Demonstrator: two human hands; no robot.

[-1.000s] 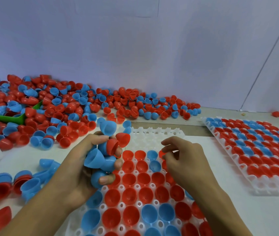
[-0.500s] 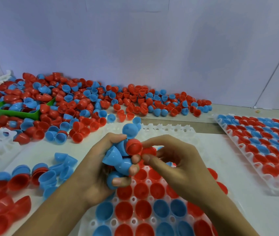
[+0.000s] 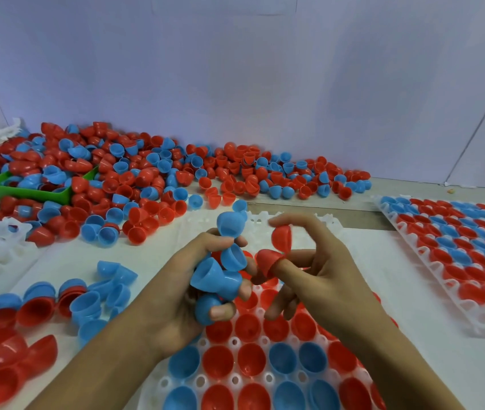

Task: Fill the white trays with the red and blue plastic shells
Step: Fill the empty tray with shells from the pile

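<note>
Left hand [image 3: 176, 294] clenches blue shells [image 3: 220, 276]; right hand [image 3: 324, 276], at 3 o'clock, pinches two red shells [image 3: 281, 238] above tray [image 3: 235, 380].

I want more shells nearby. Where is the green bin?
In the head view the green bin sits far left, half buried in the shell pile by the back wall.

1. The left hand [image 3: 176, 294] is raised, palm turned inward, its fingers curled round a cluster of blue shells [image 3: 223, 270].
2. The right hand [image 3: 327, 276] faces it, close beside; its forefinger and thumb pinch two red shells [image 3: 275, 250], the other fingers loosely bent.
</note>
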